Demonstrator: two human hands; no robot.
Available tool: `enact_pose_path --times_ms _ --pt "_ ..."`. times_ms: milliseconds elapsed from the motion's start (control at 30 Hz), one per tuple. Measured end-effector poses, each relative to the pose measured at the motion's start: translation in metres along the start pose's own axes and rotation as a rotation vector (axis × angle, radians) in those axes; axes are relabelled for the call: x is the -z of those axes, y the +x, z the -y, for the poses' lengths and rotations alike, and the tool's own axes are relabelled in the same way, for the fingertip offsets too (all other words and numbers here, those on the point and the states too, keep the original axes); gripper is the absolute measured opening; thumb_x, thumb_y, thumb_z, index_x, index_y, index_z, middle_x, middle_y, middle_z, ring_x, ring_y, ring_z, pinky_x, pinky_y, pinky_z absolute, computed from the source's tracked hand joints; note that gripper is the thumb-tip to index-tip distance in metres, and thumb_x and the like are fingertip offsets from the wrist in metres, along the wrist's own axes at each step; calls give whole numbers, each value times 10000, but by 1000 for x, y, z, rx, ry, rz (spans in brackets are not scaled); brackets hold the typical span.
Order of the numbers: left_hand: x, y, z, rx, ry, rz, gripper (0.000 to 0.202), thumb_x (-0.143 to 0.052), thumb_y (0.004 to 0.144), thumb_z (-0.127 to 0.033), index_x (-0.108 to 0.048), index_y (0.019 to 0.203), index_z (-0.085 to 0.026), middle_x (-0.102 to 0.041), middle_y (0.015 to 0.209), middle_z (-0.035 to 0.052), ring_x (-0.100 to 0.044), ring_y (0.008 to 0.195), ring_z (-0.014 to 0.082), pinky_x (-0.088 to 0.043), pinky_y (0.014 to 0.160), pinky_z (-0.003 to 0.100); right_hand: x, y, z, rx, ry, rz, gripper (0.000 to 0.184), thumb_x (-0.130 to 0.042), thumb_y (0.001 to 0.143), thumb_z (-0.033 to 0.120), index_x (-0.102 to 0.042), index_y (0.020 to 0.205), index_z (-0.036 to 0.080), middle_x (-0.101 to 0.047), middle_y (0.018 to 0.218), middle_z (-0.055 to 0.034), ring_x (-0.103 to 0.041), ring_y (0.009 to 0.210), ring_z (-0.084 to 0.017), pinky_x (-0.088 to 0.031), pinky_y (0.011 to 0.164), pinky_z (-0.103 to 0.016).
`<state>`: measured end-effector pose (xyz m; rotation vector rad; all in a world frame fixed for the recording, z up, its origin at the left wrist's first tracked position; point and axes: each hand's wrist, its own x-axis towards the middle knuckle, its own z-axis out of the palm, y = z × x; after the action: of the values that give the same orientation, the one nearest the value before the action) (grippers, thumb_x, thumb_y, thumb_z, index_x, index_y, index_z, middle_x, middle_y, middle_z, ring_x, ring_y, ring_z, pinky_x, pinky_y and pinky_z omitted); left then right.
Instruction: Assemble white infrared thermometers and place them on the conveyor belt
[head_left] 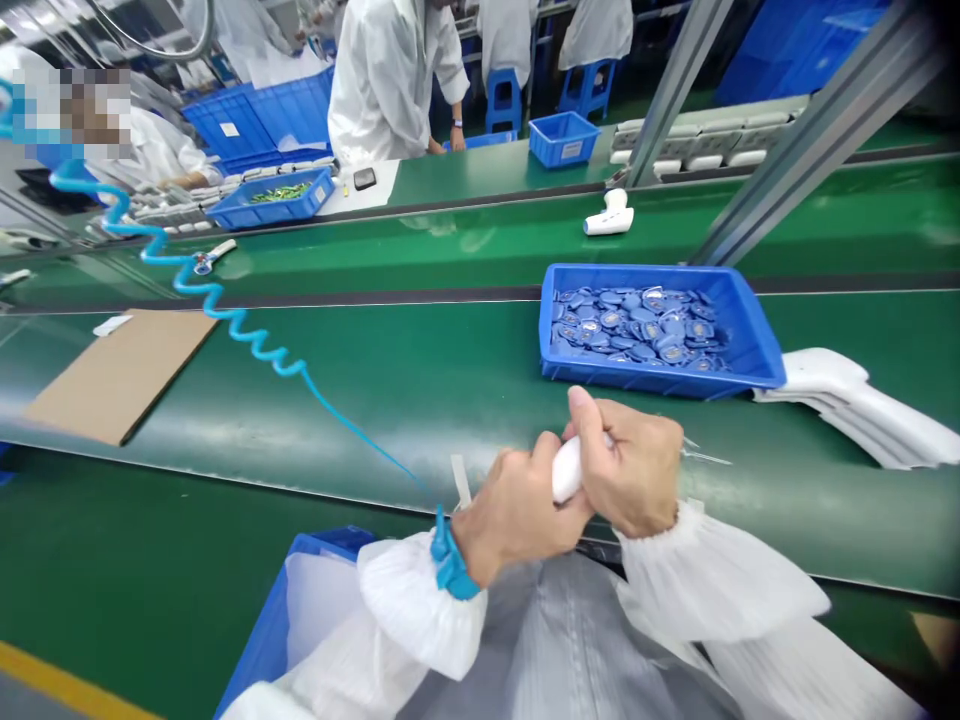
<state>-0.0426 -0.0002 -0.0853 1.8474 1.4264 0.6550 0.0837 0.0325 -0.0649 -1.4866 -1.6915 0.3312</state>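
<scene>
My left hand (pixel 517 505) and my right hand (pixel 637 465) are closed together around a white plastic part (pixel 568 470) above the near edge of the green bench. Only its smooth, rounded middle shows; my fingers and palms hide the rest. On my left wrist is a blue strap (pixel 452 565), joined to a coiled blue cord (pixel 247 335). Just beyond my hands stands a blue bin (pixel 761 335) holding many small blue oval pieces (pixel 641 325). Right of the bin, curved white plastic shells (pixel 847 395) lie stacked. Thin wire-like strands (pixel 705 457) stick out beside my right hand.
A brown cardboard sheet (pixel 124 375) lies at left. On the green belt beyond are a white gun-shaped device (pixel 609 215) and another white piece (pixel 217 255). A metal post (pixel 817 140) rises at right. Co-workers in white coats (pixel 386 80) are across the line.
</scene>
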Motion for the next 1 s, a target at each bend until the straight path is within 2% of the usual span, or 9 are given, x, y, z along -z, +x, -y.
enact_pose_path --times_ms 167,300,367,433,567,667,767,867,1000 --pt "18 -6 -1 21 17 32 202 -647 902 -387 -574 925 -201 -650 726 3 -575 587 168 -331 539 283 8 9 -5 -9 47 109 595 -459 1023 498 -666 554 196 -647 548 -11 -579 512 -125 -346 549 -278" --pt "70 -10 15 57 77 -8 198 -708 895 -350 -619 1030 -236 -706 874 -23 -635 734 167 -446 660 279 28 65 -39 -38 -44 244 449 -499 1013 485 -785 820 198 -758 773 -21 -685 689 -164 -483 703 -275" --pt "86 -5 22 28 247 -52 326 -728 877 -270 -593 1172 -236 -719 1048 10 -663 894 204 -482 781 321 26 101 -62 96 -232 326 292 -548 980 337 -789 991 174 -781 970 -66 -706 835 -204 -505 814 -313" --pt "89 5 23 -21 495 -38 394 -746 860 -227 -582 1219 -208 -706 1140 64 -655 1010 264 -481 856 383 15 132 -80 175 -278 463 200 -664 866 217 -791 1017 183 -777 1061 -77 -709 932 -223 -509 876 -315" --pt "77 26 18 -67 796 68 173 -727 893 -287 -656 997 -169 -714 1045 118 -653 1004 332 -466 851 439 -9 162 -96 213 -276 605 60 -739 756 140 -774 777 184 -774 878 -102 -715 929 -264 -519 897 -344" --pt "76 29 21 68 552 -66 197 -686 921 -348 -613 1003 -185 -709 982 83 -658 893 280 -464 773 387 -5 160 -96 179 -242 549 117 -656 855 180 -752 788 170 -767 934 -131 -702 1007 -296 -501 972 -419" --pt "83 24 26 162 147 -183 250 -639 947 -386 -544 1086 -201 -683 931 29 -624 786 204 -439 684 311 13 142 -87 89 -148 450 224 -522 955 222 -724 1019 150 -744 1078 -139 -725 939 -255 -539 940 -426" --pt "82 22 21 140 -28 -148 256 -593 972 -445 -535 1041 -204 -643 854 1 -570 724 170 -400 643 284 32 111 -65 -45 53 437 319 -539 976 356 -640 1194 146 -741 964 -104 -728 736 -196 -606 742 -346" --pt "70 28 0 75 10 -13 176 -618 961 -362 -550 1009 -208 -642 854 1 -547 718 170 -385 660 290 42 69 -29 -179 490 582 370 -676 910 484 -714 1128 187 -735 857 -57 -704 716 -170 -617 725 -322"
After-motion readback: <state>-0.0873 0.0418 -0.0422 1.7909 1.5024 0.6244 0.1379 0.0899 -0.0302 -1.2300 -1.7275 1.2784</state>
